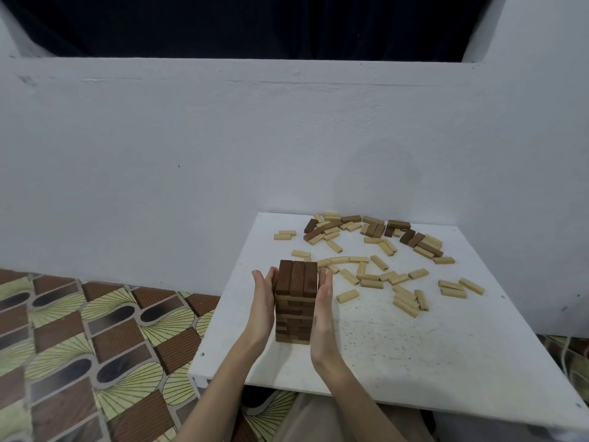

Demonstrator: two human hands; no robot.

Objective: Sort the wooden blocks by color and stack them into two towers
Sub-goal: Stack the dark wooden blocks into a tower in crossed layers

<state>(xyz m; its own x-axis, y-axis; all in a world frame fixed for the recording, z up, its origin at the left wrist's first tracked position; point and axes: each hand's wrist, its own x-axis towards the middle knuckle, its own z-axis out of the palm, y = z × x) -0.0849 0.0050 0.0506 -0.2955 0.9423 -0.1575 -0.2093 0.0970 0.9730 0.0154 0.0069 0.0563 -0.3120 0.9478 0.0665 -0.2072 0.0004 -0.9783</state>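
Here, in the head view, the left hand (264, 306) and right hand (323, 309) are pressing flat, straight-fingered grips against opposite sides of the upright dark tower (294, 306), while remaining dark blocks (420, 240) are lying among light blocks (369, 279) toward one o'clock on the surface (414, 362), nearer the right hand.

White wall (191, 138) – patterned floor (95, 346), white table (414, 362).
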